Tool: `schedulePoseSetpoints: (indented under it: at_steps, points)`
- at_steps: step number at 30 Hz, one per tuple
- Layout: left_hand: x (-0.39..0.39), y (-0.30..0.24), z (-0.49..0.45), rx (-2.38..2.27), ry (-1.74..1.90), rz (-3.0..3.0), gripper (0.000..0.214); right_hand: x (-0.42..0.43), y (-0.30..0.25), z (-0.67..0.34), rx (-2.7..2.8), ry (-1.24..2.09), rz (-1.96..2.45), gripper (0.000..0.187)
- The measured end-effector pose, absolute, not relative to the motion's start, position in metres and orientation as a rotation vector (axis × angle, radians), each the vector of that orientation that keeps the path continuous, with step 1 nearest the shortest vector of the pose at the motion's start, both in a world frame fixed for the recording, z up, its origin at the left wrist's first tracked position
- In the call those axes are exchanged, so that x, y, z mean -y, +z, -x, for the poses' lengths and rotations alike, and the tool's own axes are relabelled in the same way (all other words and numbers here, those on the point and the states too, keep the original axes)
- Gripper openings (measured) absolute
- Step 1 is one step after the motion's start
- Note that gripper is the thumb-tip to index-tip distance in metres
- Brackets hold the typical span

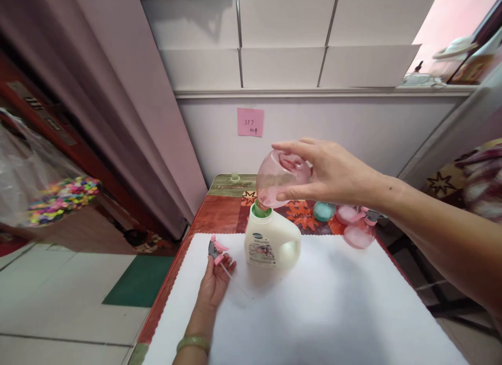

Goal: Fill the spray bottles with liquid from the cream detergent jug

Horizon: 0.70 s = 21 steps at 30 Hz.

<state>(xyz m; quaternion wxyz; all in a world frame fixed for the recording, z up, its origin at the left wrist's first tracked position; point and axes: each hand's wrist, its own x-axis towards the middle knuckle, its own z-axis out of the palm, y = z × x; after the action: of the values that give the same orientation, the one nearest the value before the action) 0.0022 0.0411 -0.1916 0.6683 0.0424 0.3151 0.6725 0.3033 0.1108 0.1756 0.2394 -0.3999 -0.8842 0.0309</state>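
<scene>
My right hand grips a round pink see-through bottle, tipped upside down with its mouth at the green neck of a white detergent jug. The jug stands upright on a white cloth. My left hand rests on the cloth to the left of the jug, fingers curled round a pink and grey spray-trigger head with its thin tube trailing down.
Behind the jug on the patterned tabletop stand a teal round bottle and two pink spray bottles. A small green cap lies at the table's far edge. A pink note hangs on the wall. A curtain hangs left.
</scene>
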Motion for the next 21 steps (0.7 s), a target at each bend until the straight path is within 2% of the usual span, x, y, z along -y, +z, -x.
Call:
schedulePoseSetpoints:
  at_steps: [4,10,15,18,21]
  points:
    - [-0.040,-0.190,-0.004,-0.714,1.523,-0.080,0.025,-0.104,0.149,-0.321,2.194,0.259,1.111,0.075]
    - [-0.040,-0.177,-0.005,-0.750,1.546,-0.023,0.023,-0.092,0.073,-0.352,1.679,0.824,1.200,0.076]
    - [-0.045,-0.132,-0.002,-0.781,1.644,0.019,0.029,-0.052,0.004,-0.359,1.235,1.288,1.043,0.055]
    - [-0.049,-0.089,-0.001,-0.777,1.745,0.002,0.031,-0.016,-0.027,-0.357,1.231,1.335,1.067,0.065]
    - [-0.050,-0.046,-0.007,-0.761,1.841,-0.052,0.031,0.014,-0.049,-0.355,1.295,1.222,1.084,0.081]
